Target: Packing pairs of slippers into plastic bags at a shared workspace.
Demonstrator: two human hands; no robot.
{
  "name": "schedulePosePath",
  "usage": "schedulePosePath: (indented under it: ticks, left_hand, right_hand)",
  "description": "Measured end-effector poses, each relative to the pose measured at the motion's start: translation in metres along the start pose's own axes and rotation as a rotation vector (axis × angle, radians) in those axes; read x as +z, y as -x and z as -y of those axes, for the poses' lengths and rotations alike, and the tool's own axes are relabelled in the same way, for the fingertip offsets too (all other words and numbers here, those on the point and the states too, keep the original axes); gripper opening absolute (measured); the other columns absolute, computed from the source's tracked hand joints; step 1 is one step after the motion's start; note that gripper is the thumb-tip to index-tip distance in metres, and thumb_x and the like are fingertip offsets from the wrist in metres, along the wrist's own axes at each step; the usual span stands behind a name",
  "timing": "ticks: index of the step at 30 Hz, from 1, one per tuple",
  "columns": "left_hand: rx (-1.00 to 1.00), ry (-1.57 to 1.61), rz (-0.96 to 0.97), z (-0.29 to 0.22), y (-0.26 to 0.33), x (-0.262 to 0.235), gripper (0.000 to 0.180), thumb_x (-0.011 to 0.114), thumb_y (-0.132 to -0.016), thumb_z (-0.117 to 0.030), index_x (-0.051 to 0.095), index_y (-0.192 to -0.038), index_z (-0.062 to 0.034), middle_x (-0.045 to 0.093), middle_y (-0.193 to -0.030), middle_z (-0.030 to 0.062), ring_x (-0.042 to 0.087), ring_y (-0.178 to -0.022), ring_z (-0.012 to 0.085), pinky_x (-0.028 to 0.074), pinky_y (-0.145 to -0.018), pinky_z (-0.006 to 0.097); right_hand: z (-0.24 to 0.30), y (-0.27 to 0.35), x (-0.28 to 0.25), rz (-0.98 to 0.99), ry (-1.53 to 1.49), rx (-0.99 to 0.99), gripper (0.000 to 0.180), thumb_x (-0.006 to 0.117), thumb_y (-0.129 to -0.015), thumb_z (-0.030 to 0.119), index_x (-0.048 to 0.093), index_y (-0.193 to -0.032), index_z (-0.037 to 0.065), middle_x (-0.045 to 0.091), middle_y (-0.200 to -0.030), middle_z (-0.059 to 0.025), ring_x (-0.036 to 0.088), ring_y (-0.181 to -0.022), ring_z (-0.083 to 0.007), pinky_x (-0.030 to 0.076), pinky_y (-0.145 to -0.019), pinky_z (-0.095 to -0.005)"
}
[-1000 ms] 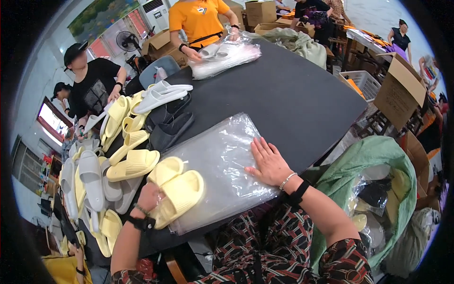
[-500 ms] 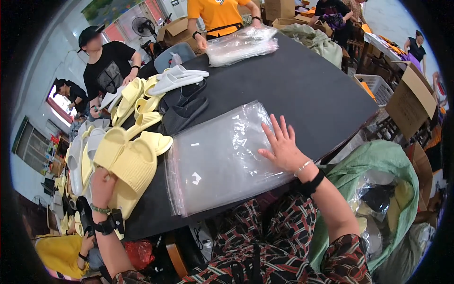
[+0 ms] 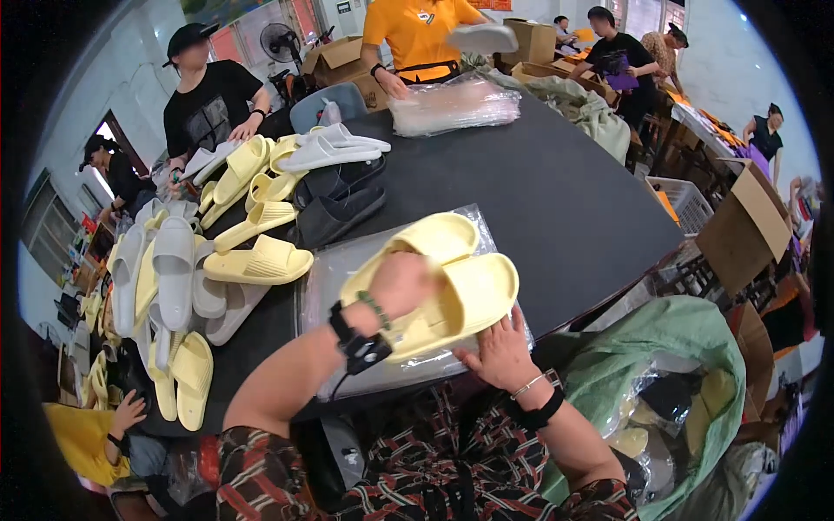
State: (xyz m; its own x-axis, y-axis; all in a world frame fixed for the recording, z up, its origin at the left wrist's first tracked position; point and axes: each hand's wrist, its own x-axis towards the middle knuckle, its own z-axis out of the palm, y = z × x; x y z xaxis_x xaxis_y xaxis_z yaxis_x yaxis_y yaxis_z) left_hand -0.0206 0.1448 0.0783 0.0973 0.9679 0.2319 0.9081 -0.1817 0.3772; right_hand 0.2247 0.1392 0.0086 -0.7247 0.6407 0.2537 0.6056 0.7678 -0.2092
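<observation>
My left hand point(image 3: 404, 285), partly blurred, is closed on a pair of pale yellow slippers point(image 3: 486, 291). They lie over a stack of clear plastic bags point(image 3: 325, 291) in front of me, their toes pointing right. My right hand point(image 3: 502, 354) rests at the near right edge of the bags, close against a slipper's toe. Its fingers are stretched out and hold nothing, though their tips are partly hidden beside the slipper. To the left lies a heap of slippers, with a yellow one point(image 3: 265, 260), a grey one point(image 3: 174, 265) and a black one point(image 3: 343, 213) among them.
The black table point(image 3: 582, 208) extends to the right. Below its right edge stands a green sack point(image 3: 686, 330) of bagged slippers, near an open carton point(image 3: 756, 208). Across the table, a person in orange point(image 3: 417, 39) handles clear bags point(image 3: 460, 104); a person in black point(image 3: 208, 108) stands far left.
My left hand has brought the yellow slippers from the heap rightward over the bags. My right hand has drawn nearer to me. The person in orange now lifts a grey slipper.
</observation>
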Motion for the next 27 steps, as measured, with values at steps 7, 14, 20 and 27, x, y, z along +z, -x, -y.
schedulePosePath:
  ticks: [7, 14, 20, 27]
  left_hand:
    - [-0.215, 0.000, -0.025, 0.028, -0.016, 0.050, 0.038, 0.069, -0.084, -0.037, 0.068, -0.074, 0.0000, 0.066, -0.073, 0.0198, 0.064, -0.067, 0.0357, 0.050, -0.063, 0.043]
    - [-0.348, -0.154, -0.171, 0.111, 0.040, 0.010, 0.050, 0.071, -0.084, -0.045, 0.064, -0.069, 0.0031, 0.062, -0.065, 0.0221, 0.061, -0.059, 0.0374, 0.046, -0.056, 0.044]
    - [-0.514, -0.157, -0.127, 0.134, 0.094, -0.021, 0.044, 0.071, -0.086, -0.038, 0.064, -0.074, 0.0041, 0.060, -0.064, 0.0201, 0.057, -0.054, 0.0319, 0.043, -0.053, 0.041]
    - [-0.292, 0.179, -0.269, 0.048, 0.100, -0.021, 0.032, 0.074, -0.082, -0.026, 0.066, -0.076, 0.0043, 0.063, -0.069, 0.0210, 0.062, -0.064, 0.0355, 0.046, -0.058, 0.041]
  right_hand:
    - [0.001, -0.003, 0.005, 0.045, 0.020, 0.077, 0.094, 0.049, -0.088, 0.063, 0.029, -0.146, -0.008, 0.032, -0.153, -0.0244, 0.021, -0.146, -0.0374, 0.013, -0.117, -0.0560]
    - [-0.002, -0.001, 0.004, 0.012, 0.020, 0.083, 0.096, 0.053, -0.088, 0.062, 0.027, -0.146, -0.010, 0.026, -0.155, -0.0283, 0.018, -0.148, -0.0390, 0.014, -0.117, -0.0553]
    - [-0.001, -0.001, 0.005, -0.013, 0.015, 0.053, 0.094, 0.051, -0.089, 0.061, 0.029, -0.145, -0.010, 0.029, -0.153, -0.0286, 0.019, -0.147, -0.0394, 0.014, -0.117, -0.0554]
    - [0.000, 0.001, 0.003, 0.002, 0.032, 0.059, 0.093, 0.050, -0.089, 0.061, 0.031, -0.145, -0.012, 0.026, -0.155, -0.0278, 0.018, -0.147, -0.0398, 0.011, -0.118, -0.0544]
